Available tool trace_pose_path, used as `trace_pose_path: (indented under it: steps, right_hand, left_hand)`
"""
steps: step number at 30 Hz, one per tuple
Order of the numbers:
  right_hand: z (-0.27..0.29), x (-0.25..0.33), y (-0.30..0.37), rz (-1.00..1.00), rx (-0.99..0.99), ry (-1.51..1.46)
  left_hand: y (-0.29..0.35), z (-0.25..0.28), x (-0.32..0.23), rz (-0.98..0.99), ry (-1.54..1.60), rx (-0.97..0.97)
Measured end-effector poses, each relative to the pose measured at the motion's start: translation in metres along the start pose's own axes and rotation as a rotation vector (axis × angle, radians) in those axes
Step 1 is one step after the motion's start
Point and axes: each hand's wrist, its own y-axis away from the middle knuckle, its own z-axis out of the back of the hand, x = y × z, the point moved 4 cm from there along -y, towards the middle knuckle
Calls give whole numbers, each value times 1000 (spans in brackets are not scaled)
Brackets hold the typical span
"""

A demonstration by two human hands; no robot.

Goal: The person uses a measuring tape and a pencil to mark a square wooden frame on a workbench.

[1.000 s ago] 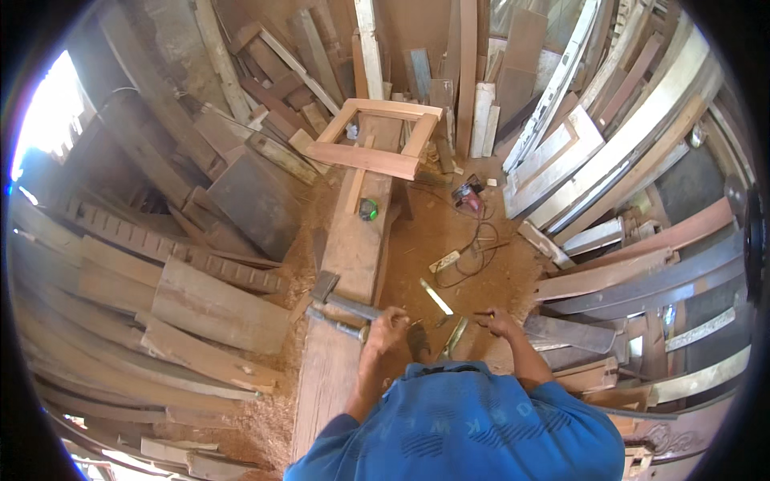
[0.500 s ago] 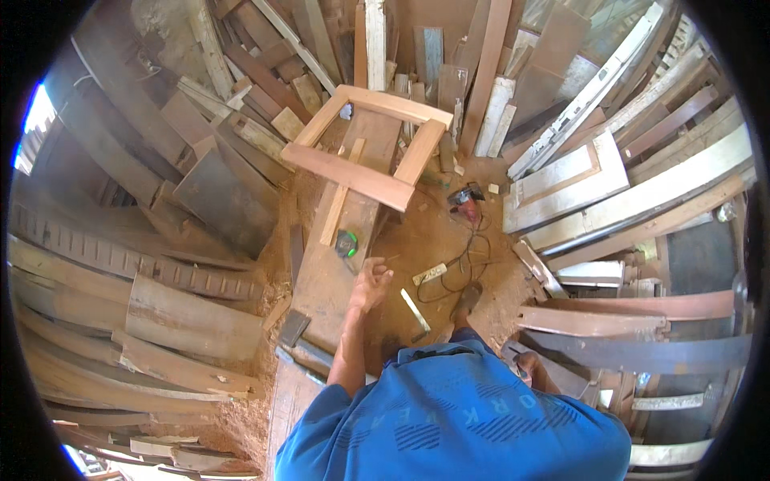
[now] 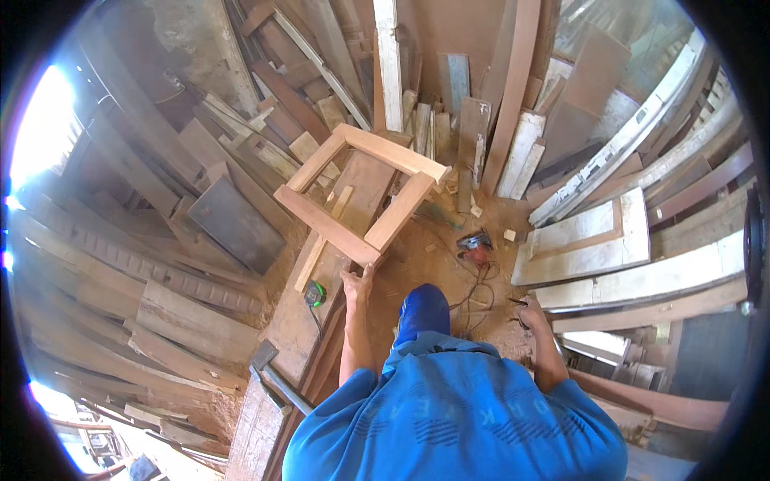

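Note:
My left hand [image 3: 355, 280] reaches forward and grips the near corner of a square frame of pale wood [image 3: 321, 215]. The frame lies tilted on the far end of a long plank workbench [image 3: 282, 337]. My right hand [image 3: 532, 314] hangs out to the right over the sawdust floor, closed on a thin dark stick [image 3: 517, 302]. A green tape measure [image 3: 314, 294] sits on the bench just left of my left hand. My knee in blue cloth [image 3: 423, 309] is raised between my arms.
A metal bar tool with a flat head [image 3: 269, 370] lies on the near bench. A red power tool [image 3: 475, 245] with its cable lies on the floor. Stacked planks and offcuts [image 3: 160, 264] crowd the left, panelled door pieces [image 3: 589, 244] the right, and boards lean at the back.
I have stepped forward along the bench. My left hand left the bar tool, passed the tape measure and reached the frame's corner. The right hand stays closed at my side.

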Motion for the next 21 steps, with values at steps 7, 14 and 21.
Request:
trace_pose_path:
  steps: [7, 14, 21]
  right_hand:
    - [52, -26, -59, 54, -102, -191]
    - [63, 74, -165, 329, -113, -218]
    - [35, 347, -229, 632, -77, 120]
  left_hand:
    - [-11, -46, -48, 109, 240, -27]
    - [-74, -20, -46, 72, -355, -326]
    - [-113, -1, -82, 119, -189, -262]
